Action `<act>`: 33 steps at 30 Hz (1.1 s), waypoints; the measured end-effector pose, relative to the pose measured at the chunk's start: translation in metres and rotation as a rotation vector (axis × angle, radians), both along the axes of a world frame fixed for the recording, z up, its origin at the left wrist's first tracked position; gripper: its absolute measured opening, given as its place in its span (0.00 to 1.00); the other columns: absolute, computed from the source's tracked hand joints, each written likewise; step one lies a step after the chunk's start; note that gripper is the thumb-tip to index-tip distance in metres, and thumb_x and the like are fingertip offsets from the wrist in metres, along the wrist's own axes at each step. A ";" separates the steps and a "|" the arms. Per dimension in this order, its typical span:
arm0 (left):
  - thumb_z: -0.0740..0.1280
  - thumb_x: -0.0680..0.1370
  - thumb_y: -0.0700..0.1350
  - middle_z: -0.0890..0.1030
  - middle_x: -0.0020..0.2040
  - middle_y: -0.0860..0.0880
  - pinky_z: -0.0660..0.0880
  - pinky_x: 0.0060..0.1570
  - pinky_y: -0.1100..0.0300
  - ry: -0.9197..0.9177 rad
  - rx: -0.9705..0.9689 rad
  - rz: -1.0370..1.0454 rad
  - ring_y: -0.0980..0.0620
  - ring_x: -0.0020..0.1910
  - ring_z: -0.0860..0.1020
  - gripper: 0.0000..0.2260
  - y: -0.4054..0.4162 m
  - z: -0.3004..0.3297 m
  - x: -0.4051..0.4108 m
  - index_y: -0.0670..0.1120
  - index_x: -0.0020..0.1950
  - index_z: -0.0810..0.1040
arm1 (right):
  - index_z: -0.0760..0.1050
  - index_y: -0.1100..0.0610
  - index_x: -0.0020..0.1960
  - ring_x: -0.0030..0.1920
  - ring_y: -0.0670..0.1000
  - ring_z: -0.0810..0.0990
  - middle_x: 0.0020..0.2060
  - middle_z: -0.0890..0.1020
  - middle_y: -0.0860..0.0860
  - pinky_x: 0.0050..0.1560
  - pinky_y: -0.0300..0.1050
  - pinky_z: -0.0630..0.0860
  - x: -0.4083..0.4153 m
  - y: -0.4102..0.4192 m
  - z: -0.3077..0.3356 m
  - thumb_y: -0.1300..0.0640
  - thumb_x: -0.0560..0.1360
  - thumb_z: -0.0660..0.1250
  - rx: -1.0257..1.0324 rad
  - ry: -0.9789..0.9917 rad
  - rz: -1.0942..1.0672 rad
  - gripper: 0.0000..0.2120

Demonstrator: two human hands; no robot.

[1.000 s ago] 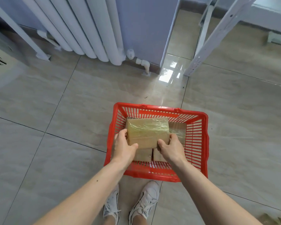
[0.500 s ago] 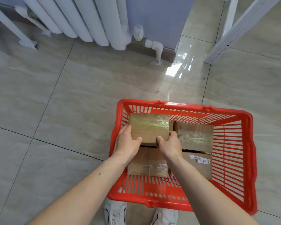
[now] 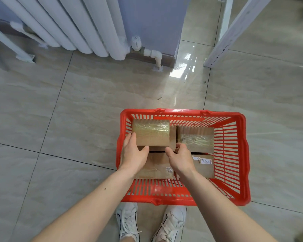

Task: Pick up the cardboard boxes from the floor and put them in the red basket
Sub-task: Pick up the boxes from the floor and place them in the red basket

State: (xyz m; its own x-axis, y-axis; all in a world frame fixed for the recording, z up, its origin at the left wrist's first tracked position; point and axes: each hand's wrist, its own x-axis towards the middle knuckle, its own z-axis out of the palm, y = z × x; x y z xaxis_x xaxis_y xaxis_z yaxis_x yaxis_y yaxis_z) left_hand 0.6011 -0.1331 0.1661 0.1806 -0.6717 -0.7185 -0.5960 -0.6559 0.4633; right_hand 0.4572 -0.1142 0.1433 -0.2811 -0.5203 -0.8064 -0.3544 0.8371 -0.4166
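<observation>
The top box [image 3: 151, 134] is in the far left corner of the red basket [image 3: 241, 154], and it sits on another box under it. It is small and brown, and shiny tape wraps over its top. It looks light, because two hands move it with ease, and it looks stiff, so it should keep its shape when squeezed. The tape may be a bit slippery, so the bare cardboard sides and the near edge seem the best spots to hold. The left hand [image 3: 133, 155] lies along the box's left near corner with its fingers nearly straight, touching the side, and its thumb reaches along the near edge. The right hand [image 3: 180, 158] is at the box's right near corner, fingers bent a little; I think it touches the edge, but I cannot tell if it pinches. Both hands look loose, more like letting go than gripping. Three more boxes lie in the basket: one at the back right [image 3: 196, 138], one at the front right with a label [image 3: 204, 165], and one under the hands [image 3: 157, 167].
</observation>
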 end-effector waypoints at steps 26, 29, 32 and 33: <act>0.66 0.76 0.48 0.72 0.71 0.49 0.67 0.71 0.49 0.215 -0.076 -0.514 0.51 0.70 0.71 0.26 0.047 0.232 -0.203 0.50 0.75 0.68 | 0.72 0.55 0.56 0.48 0.52 0.79 0.50 0.80 0.53 0.45 0.45 0.73 -0.181 0.120 0.237 0.55 0.76 0.68 -0.199 0.023 -0.721 0.10; 0.66 0.76 0.49 0.73 0.70 0.48 0.67 0.71 0.50 0.231 -0.073 -0.580 0.50 0.70 0.72 0.26 0.080 0.238 -0.245 0.49 0.74 0.68 | 0.73 0.56 0.60 0.51 0.53 0.79 0.52 0.79 0.53 0.52 0.48 0.76 -0.213 0.156 0.238 0.54 0.76 0.67 -0.194 0.030 -0.756 0.14; 0.66 0.76 0.49 0.75 0.67 0.48 0.68 0.70 0.51 0.227 -0.085 -0.641 0.49 0.67 0.73 0.25 0.117 0.239 -0.291 0.49 0.74 0.69 | 0.73 0.55 0.61 0.56 0.56 0.80 0.53 0.79 0.52 0.62 0.56 0.76 -0.251 0.195 0.239 0.53 0.76 0.67 -0.188 0.039 -0.787 0.15; 0.66 0.76 0.49 0.76 0.67 0.48 0.68 0.69 0.51 0.225 -0.086 -0.651 0.49 0.67 0.73 0.25 0.130 0.240 -0.306 0.49 0.73 0.70 | 0.73 0.56 0.61 0.56 0.56 0.79 0.53 0.79 0.52 0.62 0.57 0.76 -0.264 0.210 0.239 0.53 0.76 0.67 -0.190 0.036 -0.800 0.15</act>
State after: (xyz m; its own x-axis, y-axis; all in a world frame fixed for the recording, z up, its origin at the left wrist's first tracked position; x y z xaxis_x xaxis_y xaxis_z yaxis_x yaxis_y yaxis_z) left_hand 0.2949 -0.0033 0.4064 -0.4255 -0.6493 -0.6304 -0.7392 -0.1524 0.6560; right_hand 0.1932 0.0955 0.3825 -0.6486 -0.2784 -0.7084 0.3036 0.7589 -0.5761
